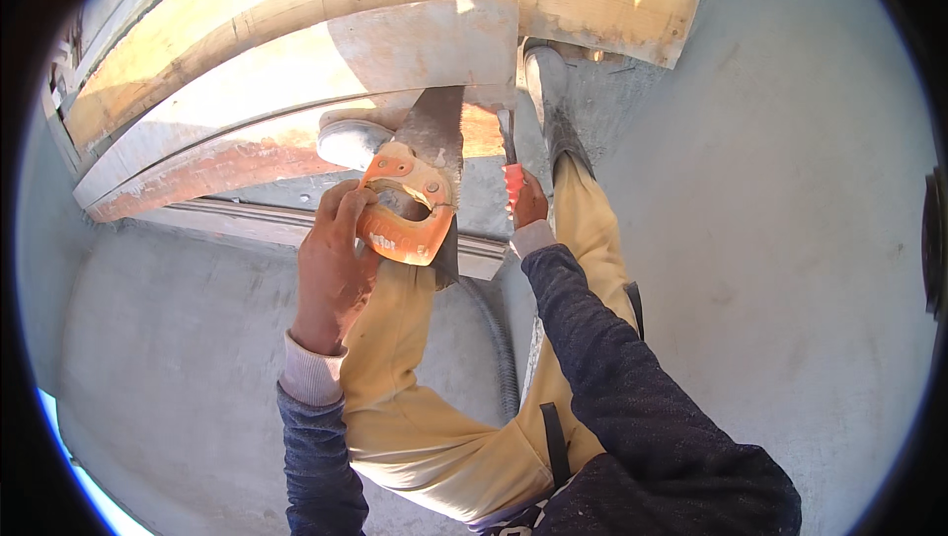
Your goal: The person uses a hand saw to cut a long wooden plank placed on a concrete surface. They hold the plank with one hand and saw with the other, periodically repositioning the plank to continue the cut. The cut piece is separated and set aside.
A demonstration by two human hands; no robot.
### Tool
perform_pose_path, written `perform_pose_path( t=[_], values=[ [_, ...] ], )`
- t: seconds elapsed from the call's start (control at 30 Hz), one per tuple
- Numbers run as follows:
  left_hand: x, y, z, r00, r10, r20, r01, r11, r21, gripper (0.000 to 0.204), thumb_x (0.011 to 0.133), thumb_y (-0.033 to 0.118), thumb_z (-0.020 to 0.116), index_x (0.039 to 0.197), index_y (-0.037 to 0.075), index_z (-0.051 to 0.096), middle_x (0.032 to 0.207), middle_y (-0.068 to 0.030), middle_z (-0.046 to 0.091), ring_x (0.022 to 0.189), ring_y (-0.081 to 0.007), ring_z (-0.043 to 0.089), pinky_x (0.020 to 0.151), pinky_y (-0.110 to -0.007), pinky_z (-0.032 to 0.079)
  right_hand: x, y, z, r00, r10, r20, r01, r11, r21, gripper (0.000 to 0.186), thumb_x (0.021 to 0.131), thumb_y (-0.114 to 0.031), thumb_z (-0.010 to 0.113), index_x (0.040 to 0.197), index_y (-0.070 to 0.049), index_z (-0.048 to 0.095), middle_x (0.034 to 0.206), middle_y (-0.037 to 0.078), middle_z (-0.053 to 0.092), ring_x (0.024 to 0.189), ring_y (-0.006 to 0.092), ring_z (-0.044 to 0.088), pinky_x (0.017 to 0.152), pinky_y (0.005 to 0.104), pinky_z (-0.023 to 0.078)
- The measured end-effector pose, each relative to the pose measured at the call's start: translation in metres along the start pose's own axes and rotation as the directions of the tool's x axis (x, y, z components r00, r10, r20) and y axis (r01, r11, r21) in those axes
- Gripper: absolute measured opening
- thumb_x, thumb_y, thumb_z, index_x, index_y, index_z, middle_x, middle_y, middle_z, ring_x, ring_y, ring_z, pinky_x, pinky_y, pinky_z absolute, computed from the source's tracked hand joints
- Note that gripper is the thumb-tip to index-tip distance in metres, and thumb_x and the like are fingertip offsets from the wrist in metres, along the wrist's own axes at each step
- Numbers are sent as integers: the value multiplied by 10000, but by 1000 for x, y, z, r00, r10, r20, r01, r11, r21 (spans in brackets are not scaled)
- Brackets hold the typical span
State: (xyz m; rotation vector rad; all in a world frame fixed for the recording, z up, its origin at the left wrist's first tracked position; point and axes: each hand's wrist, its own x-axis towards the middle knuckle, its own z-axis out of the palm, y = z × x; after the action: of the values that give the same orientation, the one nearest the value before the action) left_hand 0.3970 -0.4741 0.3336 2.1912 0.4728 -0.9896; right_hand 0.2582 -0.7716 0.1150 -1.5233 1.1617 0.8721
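Note:
In front of my legs is a handsaw (431, 131) with a dark blade and a worn orange handle. My left hand (341, 250) is closed on the left edge of that handle, and the blade points away from me over the boards. To the right of the toothed edge, my right hand (530, 202) is closed around the red grip of a metal tool (511, 156). Its narrow grey shaft points up towards the boards; its exact kind cannot be made out. The tool and the saw blade are apart.
Long wooden boards (425, 42) lie stacked across the far side, partly sunlit. A thinner strip of boards (237, 218) lies nearer. My shoes (352, 144) are by the boards. A dark corrugated hose (499, 348) runs between my legs over the grey floor (770, 240).

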Motion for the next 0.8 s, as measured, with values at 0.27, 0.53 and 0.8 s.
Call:
perform_pose_path(
  t=[0.27,0.53,0.8],
  values=[
    [0,5,10,999,-8,-49,14,993,117,446,765,-22,678,1169,106,541,1274,-92,590,1096,-348,631,809,-431,538,-13,-2,10,997,-49,-58,22,918,-396,320,1007,-378,595,1127,-82,610,961,131,677,897,258,653,817,386,502],
    [-2,2,8,1000,27,-13,-25,992,125,451,761,4,704,1166,108,535,1225,-89,616,1069,-349,638,809,-427,529,17,-36,44,972,-225,-70,171,877,-449,343,1015,-402,563,1094,-70,548,919,203,681,869,414,671,749,464,510],
    [11,8,2,1000,12,-9,-11,992,129,424,770,-3,697,1149,100,535,1196,-97,621,1044,-351,643,804,-428,524,44,-7,45,917,-394,-58,346,860,-375,474,996,-523,567,1099,-61,589,726,77,615,615,189,618,581,363,488]
  ],
)
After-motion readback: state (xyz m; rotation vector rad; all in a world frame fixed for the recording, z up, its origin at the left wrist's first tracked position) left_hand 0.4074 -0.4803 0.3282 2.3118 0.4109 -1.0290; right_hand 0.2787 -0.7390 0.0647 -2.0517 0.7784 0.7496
